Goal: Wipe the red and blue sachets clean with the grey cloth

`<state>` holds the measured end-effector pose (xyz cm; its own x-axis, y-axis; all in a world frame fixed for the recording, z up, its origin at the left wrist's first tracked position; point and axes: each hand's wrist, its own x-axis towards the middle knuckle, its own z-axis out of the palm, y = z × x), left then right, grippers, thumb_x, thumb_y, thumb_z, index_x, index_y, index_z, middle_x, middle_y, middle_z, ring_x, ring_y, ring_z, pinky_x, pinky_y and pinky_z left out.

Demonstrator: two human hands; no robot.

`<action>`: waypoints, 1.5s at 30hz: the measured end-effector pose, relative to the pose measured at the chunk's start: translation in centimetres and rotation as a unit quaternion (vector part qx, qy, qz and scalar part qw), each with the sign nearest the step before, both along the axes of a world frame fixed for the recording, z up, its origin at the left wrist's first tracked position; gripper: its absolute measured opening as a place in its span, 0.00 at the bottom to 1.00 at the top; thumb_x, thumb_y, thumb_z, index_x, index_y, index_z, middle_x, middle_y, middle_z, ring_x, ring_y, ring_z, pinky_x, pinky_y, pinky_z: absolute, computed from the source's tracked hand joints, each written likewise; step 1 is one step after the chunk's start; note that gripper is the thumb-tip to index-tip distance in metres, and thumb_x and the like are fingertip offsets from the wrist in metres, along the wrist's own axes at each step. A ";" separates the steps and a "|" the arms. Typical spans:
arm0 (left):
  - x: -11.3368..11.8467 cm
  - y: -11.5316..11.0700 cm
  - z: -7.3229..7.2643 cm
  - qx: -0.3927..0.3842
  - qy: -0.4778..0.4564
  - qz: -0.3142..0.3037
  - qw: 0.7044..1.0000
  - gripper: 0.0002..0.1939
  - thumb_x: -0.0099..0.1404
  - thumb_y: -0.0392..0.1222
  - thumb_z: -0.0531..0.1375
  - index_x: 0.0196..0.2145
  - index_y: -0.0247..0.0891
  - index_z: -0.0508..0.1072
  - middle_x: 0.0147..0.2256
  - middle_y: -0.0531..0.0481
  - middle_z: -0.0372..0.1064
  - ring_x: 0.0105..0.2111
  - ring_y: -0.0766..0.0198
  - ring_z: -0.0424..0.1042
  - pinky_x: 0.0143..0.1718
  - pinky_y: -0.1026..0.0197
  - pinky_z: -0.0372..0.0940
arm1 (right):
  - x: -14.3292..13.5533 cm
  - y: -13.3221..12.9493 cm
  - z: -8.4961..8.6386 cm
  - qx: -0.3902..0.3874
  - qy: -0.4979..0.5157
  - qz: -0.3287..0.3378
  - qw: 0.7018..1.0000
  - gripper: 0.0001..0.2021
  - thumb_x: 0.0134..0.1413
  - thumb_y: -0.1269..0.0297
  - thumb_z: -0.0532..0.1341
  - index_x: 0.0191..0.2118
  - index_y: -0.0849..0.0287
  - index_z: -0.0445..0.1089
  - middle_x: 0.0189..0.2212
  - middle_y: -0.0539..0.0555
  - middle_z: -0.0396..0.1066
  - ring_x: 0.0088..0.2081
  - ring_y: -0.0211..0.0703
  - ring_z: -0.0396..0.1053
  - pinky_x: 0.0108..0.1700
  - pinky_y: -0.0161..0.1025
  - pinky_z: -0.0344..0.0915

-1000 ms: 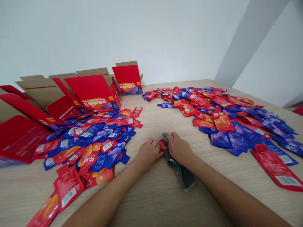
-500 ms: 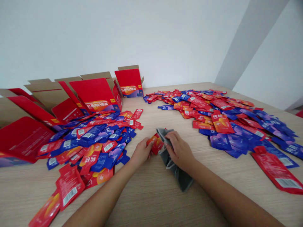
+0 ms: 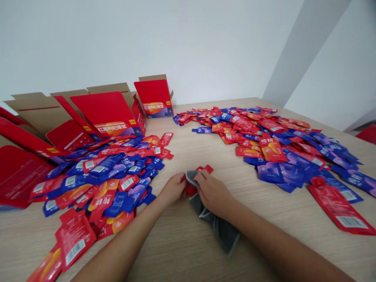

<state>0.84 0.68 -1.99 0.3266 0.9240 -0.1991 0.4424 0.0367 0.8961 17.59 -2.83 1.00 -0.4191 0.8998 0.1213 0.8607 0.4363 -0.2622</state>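
Head view: open red cartons (image 3: 101, 107) stand along the left of the frame, with a heap of red and blue pouches (image 3: 113, 166) spread in front of them. The left hand (image 3: 172, 191), near the middle of the frame, has its grip pinched on the left end of a red pouch (image 3: 191, 190). Hold this end by its margin only, so that the face remains accessible and the body is not squeezed. The pouch is at frame centre, largely hidden by a grey cloth (image 3: 226, 231) whose loose tail trails toward the lower centre. The right hand (image 3: 213, 196) has its grip closed over the cloth, apparently pressing it against the pouch; a red tip shows just above the knuckles. Use light, even pressure, directing strokes away from the pinched end, and gather the tail to prevent dragging on the desk (image 3: 188, 145). At right, a second heap (image 3: 245, 124) lies well apart; confine motion between the heaps.
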 end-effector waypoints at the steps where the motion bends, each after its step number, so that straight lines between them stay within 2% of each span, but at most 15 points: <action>1: 0.0 0.0 0.0 -0.001 0.002 0.000 1.000 0.09 0.59 0.45 0.50 0.26 0.39 0.63 0.12 0.61 0.57 0.12 0.71 0.55 0.16 0.68 0.49 | -0.5 -0.2 0.1 -0.002 -0.009 0.009 1.000 0.12 0.55 0.72 0.51 0.46 0.59 0.60 0.45 0.58 0.62 0.40 0.43 0.66 0.35 0.35 0.61; 5: 0.1 -0.6 1.1 -0.039 0.030 -0.018 0.999 0.12 0.60 0.48 0.49 0.27 0.39 0.64 0.09 0.62 0.56 0.09 0.71 0.52 0.14 0.68 0.47 | 0.3 1.5 -0.1 -0.021 -0.050 -0.083 0.995 0.11 0.56 0.73 0.49 0.45 0.60 0.61 0.44 0.59 0.63 0.37 0.43 0.68 0.31 0.36 0.59; 9: -0.3 -1.6 2.7 -0.154 0.097 -0.151 0.972 0.27 0.62 0.58 0.43 0.18 0.37 0.65 0.09 0.56 0.56 0.09 0.70 0.53 0.13 0.66 0.51 | 3.8 3.9 -1.1 0.004 0.016 -0.174 0.985 0.10 0.59 0.69 0.50 0.44 0.59 0.62 0.45 0.58 0.63 0.37 0.44 0.68 0.31 0.37 0.59; 11: -0.6 -1.8 3.0 -0.079 0.142 -0.128 0.978 0.28 0.64 0.56 0.42 0.17 0.37 0.66 0.11 0.53 0.59 0.11 0.68 0.58 0.16 0.64 0.57 | 4.7 4.1 -1.2 0.036 0.077 -0.183 0.979 0.09 0.58 0.68 0.50 0.44 0.58 0.62 0.45 0.57 0.64 0.39 0.44 0.67 0.34 0.37 0.60; 14: -0.9 -1.5 2.8 0.201 0.169 -0.024 0.964 0.14 0.62 0.43 0.48 0.31 0.36 0.72 0.28 0.46 0.72 0.30 0.61 0.71 0.34 0.58 0.67 | 4.3 3.1 -0.9 0.067 0.136 -0.142 0.978 0.09 0.58 0.69 0.50 0.43 0.57 0.62 0.44 0.55 0.64 0.42 0.44 0.66 0.38 0.37 0.61; 17: -0.7 -1.4 2.1 0.358 0.187 -0.094 0.910 0.25 0.55 0.32 0.51 0.52 0.33 0.65 0.54 0.39 0.63 0.56 0.57 0.60 0.56 0.51 0.56 | 2.4 1.5 -0.1 0.050 0.119 -0.066 0.989 0.09 0.56 0.70 0.50 0.42 0.57 0.62 0.43 0.55 0.64 0.41 0.42 0.66 0.39 0.36 0.60; 19: -0.3 -1.6 1.8 0.357 0.231 -0.166 0.890 0.29 0.56 0.30 0.50 0.57 0.33 0.59 0.60 0.39 0.55 0.61 0.56 0.51 0.60 0.48 0.48 | 1.3 0.6 0.2 0.026 0.068 -0.035 0.997 0.11 0.54 0.70 0.51 0.43 0.57 0.62 0.43 0.56 0.65 0.39 0.42 0.67 0.38 0.36 0.60; 22: 0.2 -2.2 1.5 0.327 0.297 -0.211 0.872 0.27 0.61 0.32 0.48 0.58 0.34 0.58 0.59 0.40 0.56 0.62 0.56 0.50 0.61 0.44 0.44 | 0.7 0.2 0.5 -0.010 0.004 -0.026 1.000 0.13 0.51 0.70 0.52 0.44 0.60 0.62 0.44 0.58 0.65 0.37 0.44 0.67 0.35 0.37 0.60; 27: 0.8 -2.9 1.2 0.367 0.322 -0.175 0.855 0.23 0.63 0.35 0.49 0.56 0.30 0.60 0.57 0.36 0.58 0.60 0.51 0.52 0.60 0.44 0.48 | 1.7 0.9 1.0 -0.074 0.034 0.045 0.996 0.09 0.47 0.72 0.52 0.36 0.57 0.64 0.38 0.54 0.67 0.35 0.42 0.66 0.36 0.37 0.57; 31: 0.9 -2.8 0.6 0.413 0.261 -0.143 0.861 0.20 0.61 0.32 0.51 0.51 0.29 0.63 0.51 0.35 0.63 0.54 0.51 0.59 0.57 0.46 0.54 | 2.5 1.5 0.8 -0.129 0.159 0.094 0.974 0.07 0.41 0.74 0.52 0.29 0.56 0.62 0.28 0.49 0.66 0.33 0.41 0.63 0.36 0.37 0.56; 35: 0.6 -2.6 0.9 0.424 0.121 -0.051 0.896 0.15 0.61 0.31 0.51 0.46 0.35 0.65 0.48 0.39 0.63 0.51 0.56 0.62 0.54 0.49 0.59 | 2.6 2.1 0.4 -0.190 0.395 0.040 0.898 0.04 0.40 0.71 0.53 0.26 0.57 0.62 0.23 0.46 0.61 0.30 0.38 0.60 0.34 0.35 0.55; 38: 0.5 -2.7 1.9 0.385 -0.026 0.079 0.919 0.08 0.63 0.38 0.54 0.40 0.39 0.65 0.46 0.43 0.63 0.49 0.58 0.63 0.52 0.50 0.60 | 2.4 2.1 0.4 -0.270 0.577 -0.021 0.771 0.05 0.42 0.65 0.58 0.30 0.56 0.64 0.22 0.44 0.62 0.26 0.36 0.60 0.30 0.33 0.56; 41: 0.9 -3.0 2.5 0.231 -0.188 0.141 0.944 0.12 0.63 0.46 0.55 0.42 0.40 0.64 0.44 0.45 0.64 0.43 0.59 0.68 0.45 0.53 0.65 | 2.1 1.8 0.7 -0.338 0.673 -0.038 0.657 0.13 0.42 0.60 0.62 0.37 0.54 0.67 0.27 0.45 0.69 0.28 0.37 0.65 0.32 0.34 0.60; 43: 1.3 -3.0 2.5 0.103 -0.253 0.126 0.954 0.20 0.58 0.48 0.60 0.46 0.40 0.63 0.44 0.45 0.66 0.41 0.59 0.70 0.41 0.56 0.66 | 1.9 1.5 0.8 -0.359 0.685 -0.026 0.633 0.16 0.44 0.57 0.63 0.42 0.53 0.69 0.32 0.48 0.71 0.33 0.40 0.68 0.36 0.36 0.62; 45: 1.6 -2.8 2.2 0.026 -0.274 0.115 0.955 0.26 0.49 0.45 0.66 0.46 0.39 0.65 0.44 0.45 0.69 0.42 0.58 0.70 0.42 0.56 0.65 | 1.8 1.3 0.9 -0.368 0.671 0.006 0.644 0.17 0.47 0.54 0.62 0.44 0.53 0.69 0.36 0.50 0.72 0.37 0.42 0.68 0.39 0.37 0.63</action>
